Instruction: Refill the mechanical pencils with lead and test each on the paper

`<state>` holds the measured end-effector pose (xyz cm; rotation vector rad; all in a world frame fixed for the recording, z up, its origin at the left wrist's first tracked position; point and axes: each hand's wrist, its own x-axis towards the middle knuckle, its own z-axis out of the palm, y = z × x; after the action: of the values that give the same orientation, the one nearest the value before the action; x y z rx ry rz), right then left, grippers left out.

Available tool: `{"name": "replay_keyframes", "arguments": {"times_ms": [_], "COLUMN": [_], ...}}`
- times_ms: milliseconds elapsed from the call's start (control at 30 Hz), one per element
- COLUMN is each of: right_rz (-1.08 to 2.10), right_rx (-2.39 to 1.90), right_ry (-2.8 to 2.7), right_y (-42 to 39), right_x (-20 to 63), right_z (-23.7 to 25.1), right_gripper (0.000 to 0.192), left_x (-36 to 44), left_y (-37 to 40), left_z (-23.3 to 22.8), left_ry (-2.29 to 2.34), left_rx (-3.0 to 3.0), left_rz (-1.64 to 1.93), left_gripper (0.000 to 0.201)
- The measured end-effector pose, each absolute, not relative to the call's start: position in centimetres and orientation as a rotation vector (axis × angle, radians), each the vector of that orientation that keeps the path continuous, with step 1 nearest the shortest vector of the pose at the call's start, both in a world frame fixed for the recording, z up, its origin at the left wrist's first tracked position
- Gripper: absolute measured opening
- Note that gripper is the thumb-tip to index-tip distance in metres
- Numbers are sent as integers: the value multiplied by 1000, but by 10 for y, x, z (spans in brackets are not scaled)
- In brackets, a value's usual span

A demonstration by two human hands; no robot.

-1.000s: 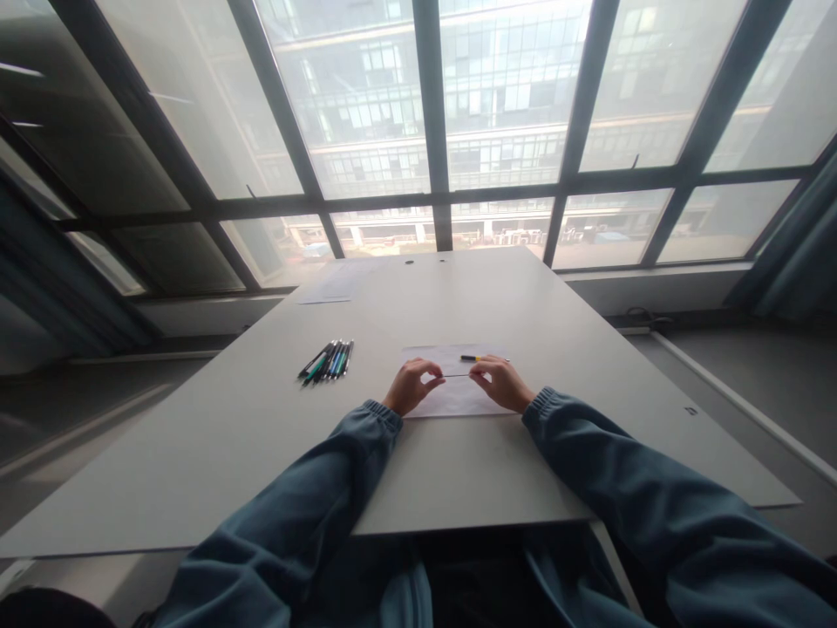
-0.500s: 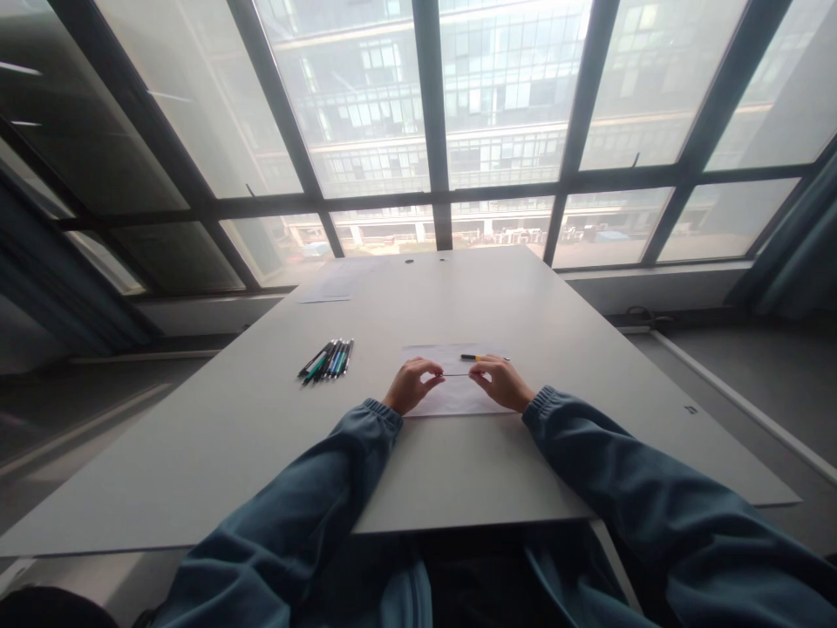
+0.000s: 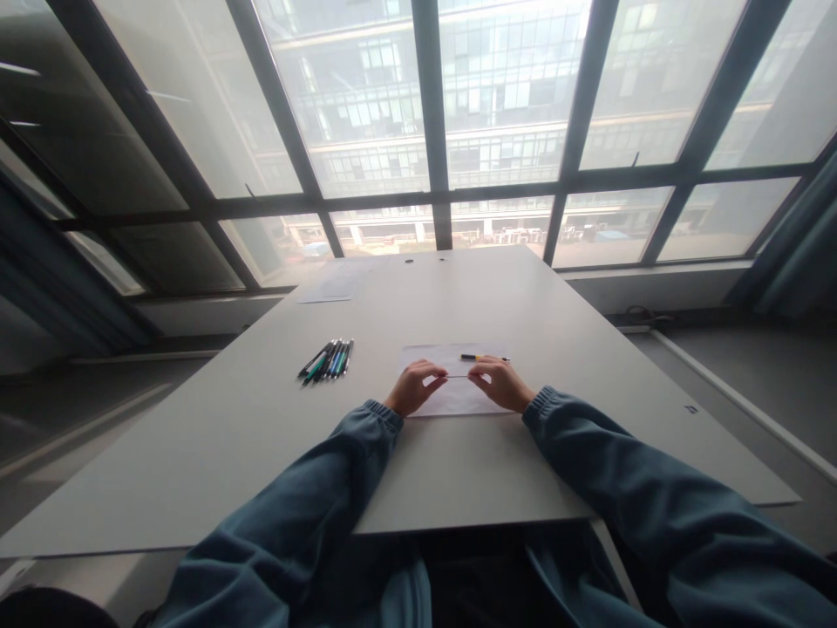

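Observation:
Both of my hands rest on a white sheet of paper [image 3: 451, 353] on the grey table [image 3: 261, 436]. A thin dark rod, like a pen refill [image 3: 457, 376], runs level between them. My left hand [image 3: 413, 387] pinches its left end and my right hand [image 3: 500, 383] pinches its right end. Just beyond my right hand, a pen with a yellow band [image 3: 482, 358] lies on the paper's far edge.
A bundle of several pens [image 3: 327, 359], green, blue and black, lies on the table to the left. Another sheet of paper [image 3: 330, 286] lies at the far left end. Large windows [image 3: 432, 131] stand behind the table. The table's near edge [image 3: 458, 522] is close to my lap.

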<state>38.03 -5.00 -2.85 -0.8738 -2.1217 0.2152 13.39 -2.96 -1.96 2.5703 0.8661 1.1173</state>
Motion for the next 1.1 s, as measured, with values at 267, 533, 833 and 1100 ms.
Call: {"name": "replay_keyframes", "arguments": {"times_ms": [267, 533, 833, 1100], "right_rz": [194, 199, 73, -10], "right_rx": [-867, -864, -1140, -1388], "right_ry": [-2135, -2158, -1966, -2057], "right_y": [-50, -51, -35, -12], "right_x": [375, 374, 395, 413], "right_z": [-28, -26, -29, -54], "right_gripper": [21, 21, 23, 12], "left_x": [134, 135, 124, 120], "left_y": [-29, -34, -23, -22], "left_z": [-20, -14, -15, -14], "left_ry": [853, 889, 1043, 1128], "left_rx": [2540, 2620, 2560, 2496], "left_rz": [1097, 1052, 1212, 1302], "left_gripper": [15, 16, 17, 15]}}
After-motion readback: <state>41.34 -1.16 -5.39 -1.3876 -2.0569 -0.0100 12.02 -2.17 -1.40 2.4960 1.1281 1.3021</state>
